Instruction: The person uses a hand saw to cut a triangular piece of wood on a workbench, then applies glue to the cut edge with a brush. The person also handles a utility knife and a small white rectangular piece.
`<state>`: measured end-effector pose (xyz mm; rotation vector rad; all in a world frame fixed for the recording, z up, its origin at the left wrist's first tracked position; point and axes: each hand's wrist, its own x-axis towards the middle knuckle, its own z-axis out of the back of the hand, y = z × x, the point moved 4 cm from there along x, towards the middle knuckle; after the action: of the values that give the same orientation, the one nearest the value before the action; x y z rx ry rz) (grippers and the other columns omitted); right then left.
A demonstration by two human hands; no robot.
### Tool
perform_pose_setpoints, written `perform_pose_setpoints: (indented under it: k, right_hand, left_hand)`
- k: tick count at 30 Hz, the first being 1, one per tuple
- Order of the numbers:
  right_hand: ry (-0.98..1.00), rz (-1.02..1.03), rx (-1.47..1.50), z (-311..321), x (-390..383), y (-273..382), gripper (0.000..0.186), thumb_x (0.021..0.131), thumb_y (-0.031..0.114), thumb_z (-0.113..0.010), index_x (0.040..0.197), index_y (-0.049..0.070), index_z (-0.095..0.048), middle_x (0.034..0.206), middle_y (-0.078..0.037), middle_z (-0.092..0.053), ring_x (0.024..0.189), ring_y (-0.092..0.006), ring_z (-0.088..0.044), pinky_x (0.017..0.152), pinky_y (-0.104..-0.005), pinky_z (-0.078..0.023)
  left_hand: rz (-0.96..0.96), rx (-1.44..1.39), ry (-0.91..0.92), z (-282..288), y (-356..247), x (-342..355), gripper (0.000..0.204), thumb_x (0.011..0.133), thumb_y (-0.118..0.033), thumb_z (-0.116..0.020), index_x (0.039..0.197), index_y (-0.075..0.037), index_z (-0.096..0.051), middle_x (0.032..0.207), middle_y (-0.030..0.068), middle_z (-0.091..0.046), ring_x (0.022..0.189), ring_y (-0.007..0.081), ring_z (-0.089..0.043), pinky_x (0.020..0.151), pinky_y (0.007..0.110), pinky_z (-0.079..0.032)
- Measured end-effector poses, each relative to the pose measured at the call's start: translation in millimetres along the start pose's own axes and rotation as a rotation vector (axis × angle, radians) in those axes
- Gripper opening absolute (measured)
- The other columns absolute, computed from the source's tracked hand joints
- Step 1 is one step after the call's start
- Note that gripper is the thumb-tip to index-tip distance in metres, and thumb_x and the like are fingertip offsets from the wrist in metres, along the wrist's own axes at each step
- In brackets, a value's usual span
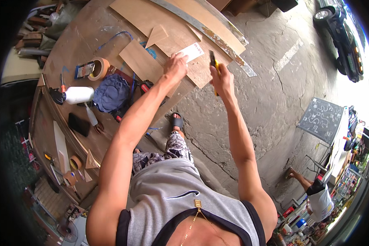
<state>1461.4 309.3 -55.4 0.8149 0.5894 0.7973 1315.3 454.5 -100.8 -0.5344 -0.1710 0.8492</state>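
Note:
My left hand (176, 69) is closed at the near edge of a small white card (194, 51) with dark marks on it, over a plywood sheet (180, 44). To its right, my right hand (223, 80) wraps round a slim yellow-and-black hand tool (212, 58). The tool's dark end points away from me; its exact kind is unclear. A triangular wood offcut (156, 36) and a rectangular plywood piece (140, 59) lie left of the card. Across the far side of the sheet runs a long, worn metal strip (209, 32).
The wooden worktable (80, 39) carries a tape roll (98, 68), a white bottle (79, 95), a bundled blue cloth (111, 93) and a dark phone-like slab (78, 124). Concrete floor (258, 94) lies to the right. A person (319, 201) is at the lower right, a dark vehicle (345, 45) farther off.

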Motion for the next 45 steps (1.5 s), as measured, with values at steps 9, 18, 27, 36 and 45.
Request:
perform_pose_setpoints:
  k: [9,18,27,36,45]
  right_hand:
    - [0.170,0.228,-0.243,-71.3,58.5,2.7,0.029,0.092,0.020,-0.060,0.116,0.004,-0.057,0.093,-0.028,-0.065,0.089,-0.0487,-0.062,0.073,-0.0535,-0.050]
    - [0.221,0.210,-0.278,-87.7,66.2,5.5,0.022,0.093,0.018,-0.056,0.109,0.003,-0.056,0.100,-0.034,-0.060,0.096,-0.0497,-0.060,0.078,-0.0533,-0.051]
    - [0.357,0.127,-0.278,-78.1,52.0,15.8,0.021,0.094,0.011,-0.047,0.111,-0.002,-0.051,0.105,-0.034,-0.056,0.095,-0.0470,-0.062,0.079,-0.0504,-0.052]
    - [0.336,0.116,-0.509,-57.6,16.3,16.1,0.022,0.093,0.018,-0.054,0.105,0.000,-0.058,0.091,-0.032,-0.063,0.084,-0.0475,-0.064,0.074,-0.0522,-0.053]
    - [0.203,0.100,-0.497,-26.0,13.0,29.4,0.022,0.089,0.018,-0.058,0.103,0.000,-0.062,0.084,-0.028,-0.067,0.079,-0.0443,-0.067,0.072,-0.0504,-0.054]
  left_hand:
    - [-0.108,0.153,-0.112,-17.0,-4.8,-17.2,0.045,0.082,0.000,-0.055,0.127,-0.001,-0.059,0.134,0.0170,-0.057,0.119,0.0339,-0.054,0.100,0.039,-0.048]
    - [-0.277,0.001,-0.415,-30.1,27.3,-5.8,0.012,0.072,0.003,-0.060,0.080,-0.002,-0.067,0.093,0.0152,-0.069,0.084,0.0311,-0.066,0.084,0.041,-0.051]
    - [-0.184,0.122,-0.152,-23.0,18.3,2.6,0.011,0.074,-0.002,-0.060,0.079,0.000,-0.070,0.092,0.0119,-0.071,0.081,0.0303,-0.066,0.077,0.039,-0.055]
    - [0.030,0.172,-0.006,-25.9,24.1,7.3,0.024,0.082,-0.016,-0.066,0.102,-0.005,-0.073,0.098,0.0082,-0.073,0.089,0.0297,-0.068,0.077,0.038,-0.057]
    - [0.017,0.069,-0.020,0.7,10.7,6.4,0.041,0.075,-0.013,-0.073,0.115,-0.005,-0.065,0.118,0.0081,-0.062,0.114,0.0285,-0.056,0.095,0.039,-0.049]
